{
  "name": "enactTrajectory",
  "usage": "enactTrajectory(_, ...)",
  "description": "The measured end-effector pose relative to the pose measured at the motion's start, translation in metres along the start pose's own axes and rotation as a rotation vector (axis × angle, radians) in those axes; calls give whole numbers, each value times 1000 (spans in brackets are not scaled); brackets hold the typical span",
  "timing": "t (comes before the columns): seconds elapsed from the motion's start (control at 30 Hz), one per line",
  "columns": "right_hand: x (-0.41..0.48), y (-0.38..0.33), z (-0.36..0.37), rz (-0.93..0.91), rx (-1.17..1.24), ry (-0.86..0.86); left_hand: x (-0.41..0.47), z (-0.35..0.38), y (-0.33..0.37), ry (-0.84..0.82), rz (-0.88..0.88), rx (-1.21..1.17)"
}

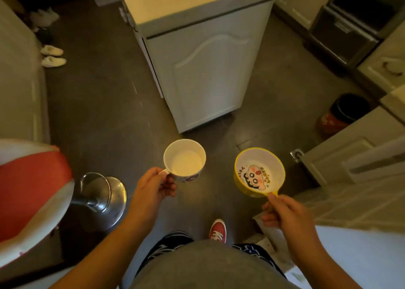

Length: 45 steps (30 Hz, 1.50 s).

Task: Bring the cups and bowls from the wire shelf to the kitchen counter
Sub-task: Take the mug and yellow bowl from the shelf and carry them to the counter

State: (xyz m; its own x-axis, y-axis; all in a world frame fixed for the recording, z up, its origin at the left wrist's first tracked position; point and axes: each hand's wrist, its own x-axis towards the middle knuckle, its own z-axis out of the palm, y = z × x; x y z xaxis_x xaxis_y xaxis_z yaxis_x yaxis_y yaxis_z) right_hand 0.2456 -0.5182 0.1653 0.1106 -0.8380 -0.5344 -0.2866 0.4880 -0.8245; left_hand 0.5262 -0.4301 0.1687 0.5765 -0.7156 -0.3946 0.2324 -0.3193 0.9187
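Note:
My left hand (153,184) grips the handle of a white cup (185,160) with a printed pattern low on its side; the cup is upright and looks empty. My right hand (282,212) pinches the short handle of a yellow bowl (259,172) whose white inside shows a cartoon face. Both are held above the dark floor, a hand's width apart. Straight ahead stands a white cabinet (203,69) with a pale glossy countertop (179,1). The wire shelf is out of view.
A red and white bar stool (28,190) with a chrome base (103,199) stands at the left. White slippers (52,55) lie on the floor far left. A dark bin (341,113) sits at the right beside cabinet drawers (350,157). My red shoe (218,230) is below.

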Motion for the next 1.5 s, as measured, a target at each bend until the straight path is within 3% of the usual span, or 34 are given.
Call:
enactTrajectory(0.27,108,-68,49,-11,109,87,117,20,31,-34,-78,28)
enactTrajectory(0.53,182,-120,46,62,132,254,252,74,87,-273,-75,150)
enactTrajectory(0.77,218,-136,-7,197,285,478,348,203,141,-507,-127,224)
enactTrajectory(1.03,279,-135,-82,230,385,617,384,379,168,-690,-100,259)
enactTrajectory(1.23,357,-168,-159,208,357,600,415,484,190,-706,-72,239)
enactTrajectory(1.5,492,-249,-235,146,258,503,476,536,210,-570,-63,285)
